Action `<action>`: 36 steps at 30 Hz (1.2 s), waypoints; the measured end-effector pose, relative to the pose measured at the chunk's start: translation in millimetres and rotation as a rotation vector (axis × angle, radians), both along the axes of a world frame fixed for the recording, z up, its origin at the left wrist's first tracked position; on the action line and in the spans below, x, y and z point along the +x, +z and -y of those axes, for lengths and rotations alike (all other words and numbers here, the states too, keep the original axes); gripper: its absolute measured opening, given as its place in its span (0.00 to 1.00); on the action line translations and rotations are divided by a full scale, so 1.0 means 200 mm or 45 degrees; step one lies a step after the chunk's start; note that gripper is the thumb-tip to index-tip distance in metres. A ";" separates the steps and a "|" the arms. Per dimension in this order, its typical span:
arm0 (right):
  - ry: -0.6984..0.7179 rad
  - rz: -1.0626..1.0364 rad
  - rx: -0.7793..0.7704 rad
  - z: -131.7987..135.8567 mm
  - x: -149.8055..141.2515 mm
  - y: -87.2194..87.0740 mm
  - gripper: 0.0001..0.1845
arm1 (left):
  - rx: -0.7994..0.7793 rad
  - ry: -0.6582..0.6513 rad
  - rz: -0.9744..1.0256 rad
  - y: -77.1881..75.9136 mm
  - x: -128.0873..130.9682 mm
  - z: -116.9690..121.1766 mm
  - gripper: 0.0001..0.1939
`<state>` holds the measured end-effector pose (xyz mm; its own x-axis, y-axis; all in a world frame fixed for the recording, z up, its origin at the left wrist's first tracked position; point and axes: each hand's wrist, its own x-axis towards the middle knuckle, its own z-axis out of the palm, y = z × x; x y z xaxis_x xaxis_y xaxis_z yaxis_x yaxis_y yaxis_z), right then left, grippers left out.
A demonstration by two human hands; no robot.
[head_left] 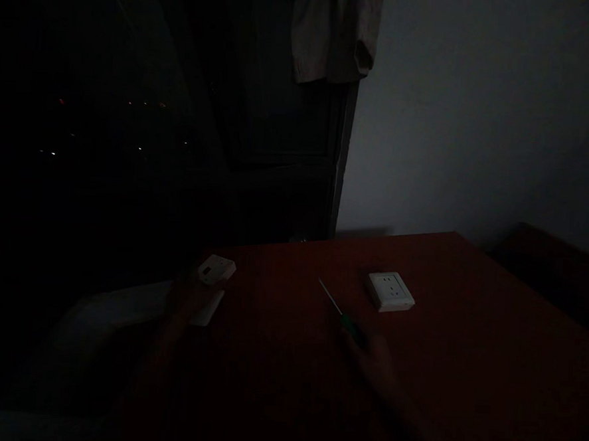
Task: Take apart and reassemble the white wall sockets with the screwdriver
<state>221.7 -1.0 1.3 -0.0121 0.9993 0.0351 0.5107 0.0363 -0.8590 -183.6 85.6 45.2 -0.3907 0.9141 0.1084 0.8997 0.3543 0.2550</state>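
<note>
The scene is very dark. My right hand (pixel 373 358) is closed round the green handle of a screwdriver (pixel 345 322), its thin shaft pointing away and to the left above the table. To its right, a white wall socket (pixel 391 291) lies face up, its holes showing. At the table's left side, my left hand (pixel 192 301) is closed at the near edge of a white socket box (pixel 216 269) with a dark opening; the fingers are dim and partly blurred. Just below those fingers a flat white plate (pixel 208 310) shows, partly covered by the hand.
The reddish-brown table (pixel 280 293) meets a pale wall (pixel 470 125) at the back. A dark window (pixel 105 122) with small distant lights stands at the left. Clothing (pixel 336 33) hangs above the window frame. Another dark brown surface (pixel 536 255) lies to the right.
</note>
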 end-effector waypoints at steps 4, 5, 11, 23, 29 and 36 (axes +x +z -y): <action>0.006 -0.024 0.009 0.00 0.00 -0.01 0.26 | 0.013 -0.153 0.096 0.04 0.01 -0.10 0.38; 0.004 -0.031 0.009 0.00 0.00 -0.01 0.25 | 0.030 -0.173 0.092 0.05 0.03 -0.12 0.38; -0.012 -0.080 -0.009 0.01 -0.01 0.02 0.27 | 0.129 -0.497 0.239 0.08 0.36 -0.02 0.37; -0.097 -0.133 -0.148 0.16 0.05 0.09 0.27 | -0.089 -1.024 0.740 -0.10 0.96 0.37 0.44; -0.075 -0.131 -0.193 0.20 0.06 0.08 0.28 | -0.097 -1.031 0.646 -0.07 0.93 0.38 0.47; -0.118 -0.103 -0.230 0.26 0.08 0.06 0.27 | 0.133 -0.411 0.045 0.04 0.53 0.26 0.30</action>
<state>238.3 -52.2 13.7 0.0760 0.9861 -0.1476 0.4340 -0.1660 -0.8855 -78.3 32.7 54.2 -0.0881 0.9759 0.1995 0.9511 0.0229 0.3079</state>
